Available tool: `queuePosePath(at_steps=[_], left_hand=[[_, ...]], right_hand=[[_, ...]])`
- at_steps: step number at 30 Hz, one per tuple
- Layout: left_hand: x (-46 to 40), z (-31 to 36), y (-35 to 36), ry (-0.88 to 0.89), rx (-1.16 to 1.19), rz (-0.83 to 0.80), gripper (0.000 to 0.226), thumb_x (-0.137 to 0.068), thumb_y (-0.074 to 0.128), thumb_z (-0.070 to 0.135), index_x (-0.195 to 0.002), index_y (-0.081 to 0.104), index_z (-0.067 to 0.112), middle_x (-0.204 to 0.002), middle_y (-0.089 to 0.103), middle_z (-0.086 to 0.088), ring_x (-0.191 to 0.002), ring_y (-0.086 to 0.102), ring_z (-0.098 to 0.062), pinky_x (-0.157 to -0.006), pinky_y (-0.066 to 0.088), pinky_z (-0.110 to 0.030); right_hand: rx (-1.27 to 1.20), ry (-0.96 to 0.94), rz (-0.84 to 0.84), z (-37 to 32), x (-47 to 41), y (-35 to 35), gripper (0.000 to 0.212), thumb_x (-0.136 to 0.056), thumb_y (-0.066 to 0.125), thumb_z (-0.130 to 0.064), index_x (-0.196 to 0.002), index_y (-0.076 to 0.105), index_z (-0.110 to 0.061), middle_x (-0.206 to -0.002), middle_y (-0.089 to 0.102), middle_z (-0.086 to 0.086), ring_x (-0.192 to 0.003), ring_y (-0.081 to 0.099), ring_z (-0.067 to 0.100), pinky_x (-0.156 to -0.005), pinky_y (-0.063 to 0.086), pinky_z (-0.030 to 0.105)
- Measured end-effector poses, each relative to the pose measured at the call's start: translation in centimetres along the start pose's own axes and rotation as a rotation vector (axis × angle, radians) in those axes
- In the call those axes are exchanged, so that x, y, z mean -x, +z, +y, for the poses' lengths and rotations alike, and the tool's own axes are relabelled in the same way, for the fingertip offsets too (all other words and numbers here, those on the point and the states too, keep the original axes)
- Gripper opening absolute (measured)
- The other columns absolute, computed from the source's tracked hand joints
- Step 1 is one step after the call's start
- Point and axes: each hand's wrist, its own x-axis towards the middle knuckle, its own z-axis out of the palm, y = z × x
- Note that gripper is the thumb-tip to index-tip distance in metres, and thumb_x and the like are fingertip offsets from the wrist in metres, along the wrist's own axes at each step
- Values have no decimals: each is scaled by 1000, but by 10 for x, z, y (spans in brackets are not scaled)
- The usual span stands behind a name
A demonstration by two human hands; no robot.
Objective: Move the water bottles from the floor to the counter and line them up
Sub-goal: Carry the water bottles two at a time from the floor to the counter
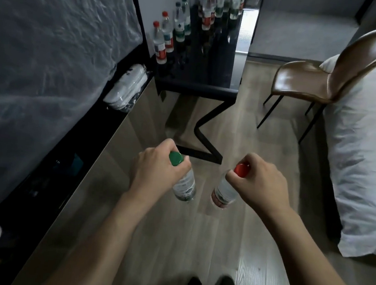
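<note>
While both arms reach forward over pale wood-grain floor (pixel 193 248), left hand (pixel 153 173) grips clear plastic bottle with green screw cap (pixel 183 184) by neck, fingers (pixel 179 168) curled round below cap. Right hand (pixel 264 184) holds clear plastic bottle with red cap (pixel 223 192) same way, fingers wrapped at neck. Both bottles hang side by side, apart, bases down. At 12 o'clock, glossy black counter (pixel 215 58) carries row of red- and green-capped bottles (pixel 171 32) along wall. At 2 o'clock, brown leather chair (pixel 331 72); at 3 o'clock, white bed (pixel 368 151).
</note>
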Motion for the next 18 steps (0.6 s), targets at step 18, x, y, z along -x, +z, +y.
queuePosePath(at_steps=[18], left_hand=[[-232, 76, 113, -51, -39, -1, 31, -80, 68, 45, -71, 49, 22, -57, 54, 6, -58, 56, -22, -56, 38, -32]], right_hand=[[2, -26, -80, 90, -261, -5, 28, -69, 54, -56, -81, 49, -31, -68, 57, -10, -62, 56, 10, -56, 52, 32]])
